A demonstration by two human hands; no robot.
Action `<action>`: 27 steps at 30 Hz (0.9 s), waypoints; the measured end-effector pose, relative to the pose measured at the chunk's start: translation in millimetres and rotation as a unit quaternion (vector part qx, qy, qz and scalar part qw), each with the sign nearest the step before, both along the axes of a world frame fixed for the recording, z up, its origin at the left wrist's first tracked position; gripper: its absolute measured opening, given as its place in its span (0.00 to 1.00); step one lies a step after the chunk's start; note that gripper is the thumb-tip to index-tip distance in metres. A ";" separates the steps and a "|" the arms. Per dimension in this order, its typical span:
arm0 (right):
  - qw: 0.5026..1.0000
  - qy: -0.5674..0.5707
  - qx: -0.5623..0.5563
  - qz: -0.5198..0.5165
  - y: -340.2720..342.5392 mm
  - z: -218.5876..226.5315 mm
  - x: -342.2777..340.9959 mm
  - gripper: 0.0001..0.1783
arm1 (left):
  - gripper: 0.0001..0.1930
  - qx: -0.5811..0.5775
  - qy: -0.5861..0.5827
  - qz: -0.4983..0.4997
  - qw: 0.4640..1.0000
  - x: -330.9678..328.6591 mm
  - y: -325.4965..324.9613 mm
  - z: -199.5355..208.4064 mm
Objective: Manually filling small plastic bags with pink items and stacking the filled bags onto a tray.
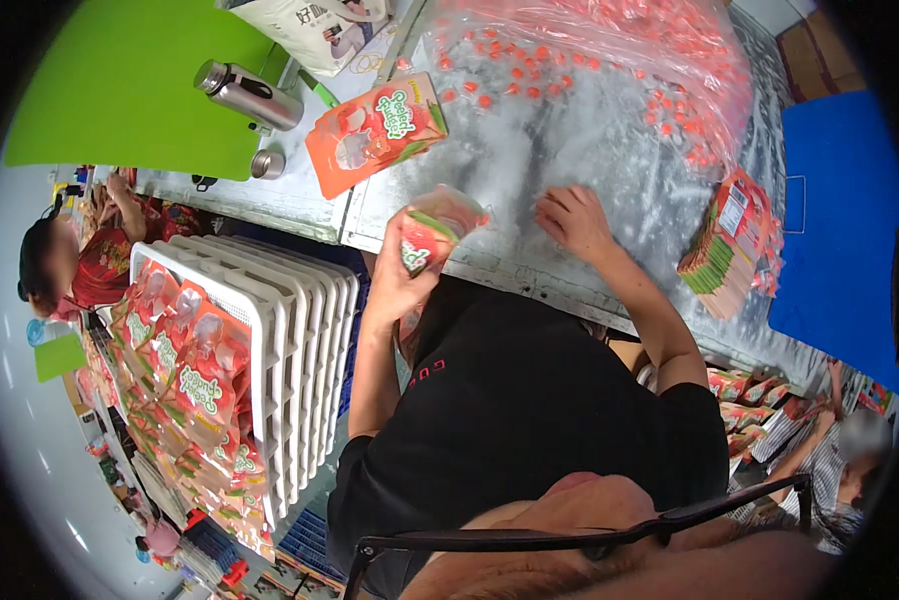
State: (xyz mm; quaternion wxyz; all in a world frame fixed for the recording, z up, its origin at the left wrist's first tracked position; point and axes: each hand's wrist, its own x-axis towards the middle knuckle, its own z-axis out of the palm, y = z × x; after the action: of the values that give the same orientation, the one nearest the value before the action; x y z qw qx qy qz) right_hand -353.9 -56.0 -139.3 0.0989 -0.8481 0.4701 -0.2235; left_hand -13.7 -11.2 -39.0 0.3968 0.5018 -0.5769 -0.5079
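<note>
— Holding anything, those two hands?

— The left hand [397, 272] is wrapped around a small orange pouch [431, 232] with a clear upper part, lifted just above the near edge of the metal table [569, 150]. The right hand [572, 218] lies on the table with fingers spread and curled down; it may be pinching one of the small pieces there, but the view is too blurred to tell.

— How would that pouch handle?

— Light and soft, I'd judge: thin glossy film that crumples and could slip. Gripping it round the middle, as the left hand does, looks safest; the open top looks floppy.

— What other packs are around?

— A larger flat orange pouch [374, 132] with green lettering lies tilted on the table, left of centre. A neat stack of flat pouches [731, 245], orange faces and green edges, stands at the table's right end. A big clear bag of red sweets [619, 50] spreads across the far side. Left of the person, a white slatted crate [289, 330] stands beside a heap of filled orange pouches [184, 370]. A steel flask [249, 95] lies near a green board [119, 80].
</note>
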 end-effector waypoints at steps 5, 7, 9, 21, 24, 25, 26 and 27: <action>0.967 -0.242 0.067 -0.042 -13.4 22.1 4.9 0.14 | 0.48 -0.126 -0.176 -0.032 0.976 -15.0 -10.9 -1.7; 0.931 -0.322 0.168 -0.036 -13.7 59.4 19.1 0.12 | 0.48 -0.139 -0.231 -0.040 0.962 -23.9 -11.2 1.9; 0.888 -0.398 0.230 0.009 -14.4 91.2 41.4 0.10 | 0.49 -0.153 -0.257 -0.053 0.953 -28.4 -12.3 0.4; 0.912 -0.392 0.122 0.031 -17.9 136.2 120.3 0.09 | 0.51 -0.184 -0.150 -0.003 0.971 -45.6 -8.1 -10.9; 0.849 -0.480 0.188 0.112 -23.0 132.4 123.6 0.13 | 0.50 -0.198 -0.134 0.020 0.971 -42.7 -10.0 -19.8; 0.851 -0.482 0.171 0.119 -26.5 133.8 122.1 0.15 | 0.49 -0.193 -0.113 0.037 0.974 -39.4 -10.0 -23.9; 0.852 -0.484 0.156 0.128 -32.4 138.8 118.6 0.16 | 0.48 -0.189 -0.092 0.056 0.976 -36.6 -9.8 -26.5; 0.852 -0.485 0.139 0.136 -39.1 141.1 113.9 0.18 | 0.48 -0.169 -0.060 0.085 0.980 -35.9 -8.4 -27.6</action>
State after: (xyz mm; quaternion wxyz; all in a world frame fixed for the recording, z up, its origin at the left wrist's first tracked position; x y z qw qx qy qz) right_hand -240.0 -95.1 1.8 0.4606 -0.6649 0.2680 -0.5234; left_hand -49.5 -19.6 -66.5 0.4821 0.5045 -0.6325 -0.3361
